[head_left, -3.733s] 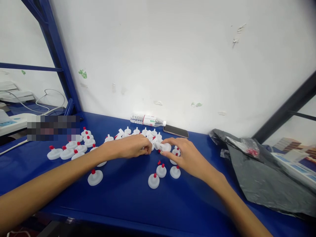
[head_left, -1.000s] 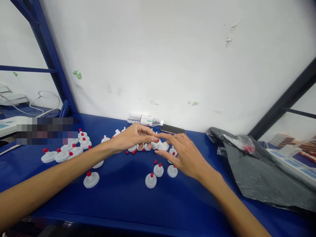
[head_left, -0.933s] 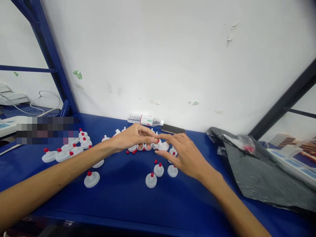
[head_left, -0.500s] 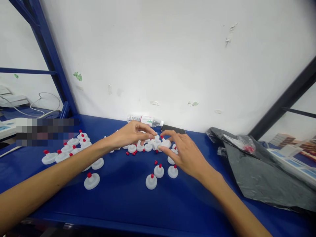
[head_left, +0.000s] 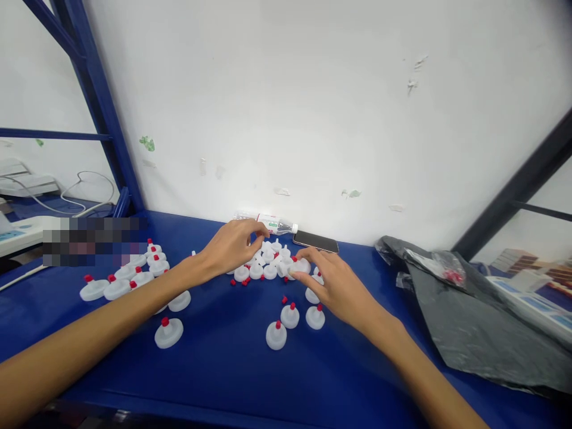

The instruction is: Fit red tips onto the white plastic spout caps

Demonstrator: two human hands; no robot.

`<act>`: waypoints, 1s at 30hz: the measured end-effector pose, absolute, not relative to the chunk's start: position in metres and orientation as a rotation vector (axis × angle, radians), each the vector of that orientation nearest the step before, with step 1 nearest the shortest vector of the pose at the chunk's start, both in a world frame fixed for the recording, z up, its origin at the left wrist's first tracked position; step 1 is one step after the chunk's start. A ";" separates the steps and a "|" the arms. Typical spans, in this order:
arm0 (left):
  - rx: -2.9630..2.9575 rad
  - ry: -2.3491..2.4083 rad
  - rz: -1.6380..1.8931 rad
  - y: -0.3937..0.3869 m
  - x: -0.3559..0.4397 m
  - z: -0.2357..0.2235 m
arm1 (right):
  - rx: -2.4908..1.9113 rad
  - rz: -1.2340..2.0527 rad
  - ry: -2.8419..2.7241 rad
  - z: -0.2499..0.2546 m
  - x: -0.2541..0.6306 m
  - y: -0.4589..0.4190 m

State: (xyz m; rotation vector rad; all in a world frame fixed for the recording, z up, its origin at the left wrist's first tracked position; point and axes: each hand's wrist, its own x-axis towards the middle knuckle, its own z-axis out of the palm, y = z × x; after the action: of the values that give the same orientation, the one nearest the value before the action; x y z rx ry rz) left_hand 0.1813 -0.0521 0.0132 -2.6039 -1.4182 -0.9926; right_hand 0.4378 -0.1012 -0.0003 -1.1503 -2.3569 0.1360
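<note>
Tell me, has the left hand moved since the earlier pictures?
Yes. Judged against the bottle, the left hand has moved forward; it now covers part of the label.

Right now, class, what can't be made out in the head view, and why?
All in the head view:
- Part of the bottle: behind the left hand.
- Print on its label: too small.
- Parts of some white discs: behind the left forearm.
- Grey bag's right end: picture edge.

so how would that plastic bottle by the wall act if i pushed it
The bottle lies on its side and looks round, so it would probably roll. Its clear, thin-looking plastic may dent if pressed hard. The smooth-looking surface might be a little slippery.
</note>
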 end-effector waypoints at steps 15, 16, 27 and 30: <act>-2.572 -1.368 -0.831 -0.052 0.181 0.009 | -1.050 0.306 -2.259 -0.005 0.438 -0.095; -2.575 -1.369 -0.827 -0.052 0.182 0.009 | -1.055 0.314 -2.261 -0.004 0.438 -0.095; -2.591 -1.368 -0.818 -0.055 0.182 0.009 | -1.128 0.317 -2.276 -0.006 0.439 -0.096; -2.595 -1.365 -0.802 -0.055 0.183 0.010 | -1.173 0.307 -2.287 -0.006 0.440 -0.096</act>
State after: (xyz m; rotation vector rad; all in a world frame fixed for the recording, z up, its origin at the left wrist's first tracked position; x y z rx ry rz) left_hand 0.1827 -0.0555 0.0096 -2.5945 -1.3646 -0.8021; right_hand 0.4405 -0.0958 -0.0056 -1.1727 -2.2870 0.3074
